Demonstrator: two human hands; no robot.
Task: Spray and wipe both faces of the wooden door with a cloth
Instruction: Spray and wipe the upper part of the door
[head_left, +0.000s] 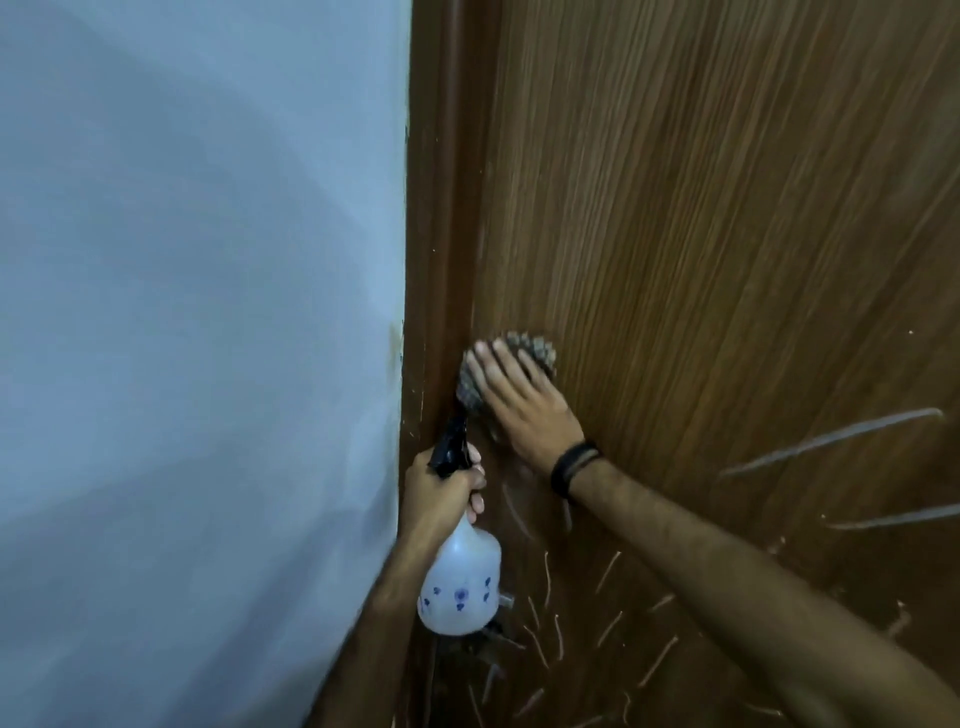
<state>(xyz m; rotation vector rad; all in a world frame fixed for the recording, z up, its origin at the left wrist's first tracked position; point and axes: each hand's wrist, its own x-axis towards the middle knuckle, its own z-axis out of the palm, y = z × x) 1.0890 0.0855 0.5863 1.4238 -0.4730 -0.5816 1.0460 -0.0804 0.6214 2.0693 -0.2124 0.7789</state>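
forearms of mine fill the bottom of the view, both reaching up to the wooden door (727, 208).

taking the door as my landmark: left of it stands a pale blue wall (197, 312), then the dark brown door frame (441, 234) running up along the door's left edge. just in front of that frame, low down, my left hand (441, 493) is curled tight round the neck of a spray bottle (460, 587), fingers by its black trigger head, whose nozzle points up toward the door's left edge. its translucent white body with small blue flower prints hangs below my fist; i cannot tell how much liquid is in it.

right of the bottle and a little higher, my right hand (524, 400) lies flat, fingers straight and spread, pressing a crumpled dark patterned cloth (509, 364) against the door face close to its left edge. a black band sits on that wrist.

by my reckoning i am mid-wipe on this face. pale streaks and scratch-like marks cover the door's lower part, below and right of my hand, so that stretch looks unfinished. the upper grain looks even, though blur hides whether it is clean. the door's other face is out of sight; i judge it is likely left to do.
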